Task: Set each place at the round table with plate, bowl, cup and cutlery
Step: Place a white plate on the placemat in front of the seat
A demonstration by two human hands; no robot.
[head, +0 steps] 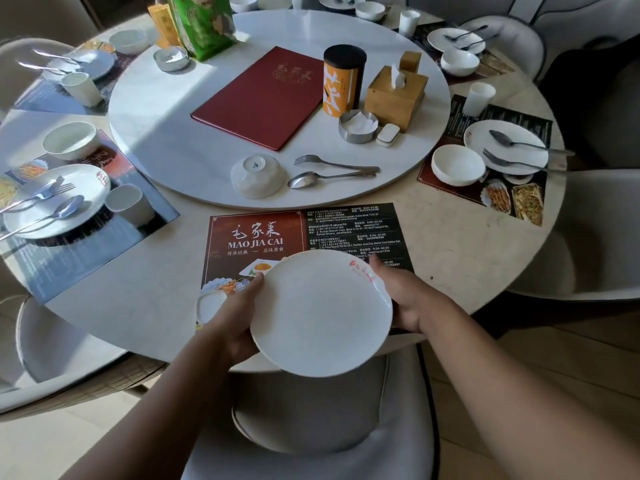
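A white plate (320,311) with a red mark on its rim is held over the near edge of the round table (460,251), partly above a dark paper placemat (256,237). My left hand (239,317) grips its left rim and my right hand (403,299) grips its right rim. On the white turntable (194,147) behind the mat lie an upturned white bowl (258,174), a fork (332,163) and a spoon (325,178).
Places at left (55,199) and right (509,145) hold plate, bowl, cup and cutlery. The turntable carries a red menu (258,98), an orange tin (343,79), a wooden tissue box (394,95) and a metal dish (358,126). A grey chair (332,427) stands under the plate.
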